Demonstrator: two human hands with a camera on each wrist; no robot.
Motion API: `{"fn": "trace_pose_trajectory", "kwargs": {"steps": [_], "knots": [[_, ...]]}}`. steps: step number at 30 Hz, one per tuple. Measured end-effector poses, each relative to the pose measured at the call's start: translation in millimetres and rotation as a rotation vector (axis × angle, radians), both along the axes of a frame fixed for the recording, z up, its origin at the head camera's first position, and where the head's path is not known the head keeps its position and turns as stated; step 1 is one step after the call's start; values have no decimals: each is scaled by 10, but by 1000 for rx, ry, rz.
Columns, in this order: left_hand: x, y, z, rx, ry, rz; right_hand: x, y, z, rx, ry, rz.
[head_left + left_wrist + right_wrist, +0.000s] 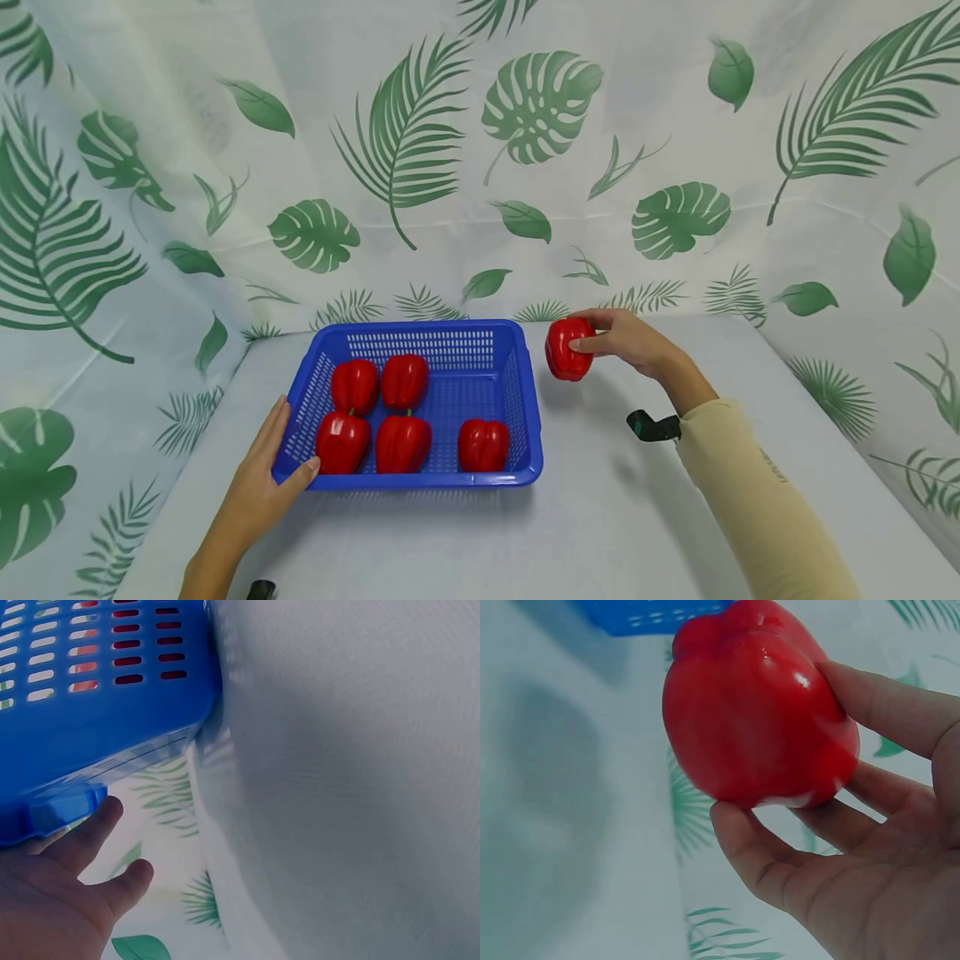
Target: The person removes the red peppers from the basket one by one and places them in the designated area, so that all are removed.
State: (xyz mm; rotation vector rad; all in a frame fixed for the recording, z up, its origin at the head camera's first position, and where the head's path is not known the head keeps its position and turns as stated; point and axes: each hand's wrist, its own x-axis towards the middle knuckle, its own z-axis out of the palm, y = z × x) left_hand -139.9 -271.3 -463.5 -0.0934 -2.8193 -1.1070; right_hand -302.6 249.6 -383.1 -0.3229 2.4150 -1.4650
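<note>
Between thumb and fingers, my right hand (626, 340) holds a red bell pepper (567, 350) just above the table, to the right of the blue basket (487, 481). The right wrist view shows this bell pepper (757, 712) close up, with the fingertips of my right hand (870, 847) on its side and underside. At the basket's left front corner rests my left hand (262, 479), its fingers spread along the rim. In the left wrist view my left hand (71, 885) is beside the basket wall (112, 720). Inside the basket lie several red bell peppers (405, 444).
A white cloth covers the table (600, 517). Behind it hangs a white curtain (450, 275) printed with green leaves, which also runs down both sides. A black strap device (652, 427) sits at my right wrist.
</note>
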Motion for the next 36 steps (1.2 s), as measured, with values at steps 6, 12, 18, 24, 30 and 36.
{"fn": "trace_pose_trajectory", "kwargs": {"steps": [6, 12, 18, 24, 30, 36], "knots": [[-2, -6, 1, 17, 3, 0, -47, -13, -226, 2, -40, 3], [-3, -8, -17, 27, 21, -10, -68, -8, -435, -5, -60, 6], [-1, -7, -24, 25, 15, 0, -77, -17, -551, -8, -71, 0], [8, 0, -29, 21, 7, 7, -62, -17, -655, 12, -74, -12], [7, -1, -39, 24, 22, 4, -46, -36, -696, 21, -73, -10], [13, 9, -23, 24, 18, 10, -57, -49, -717, 30, -79, -11]]}}
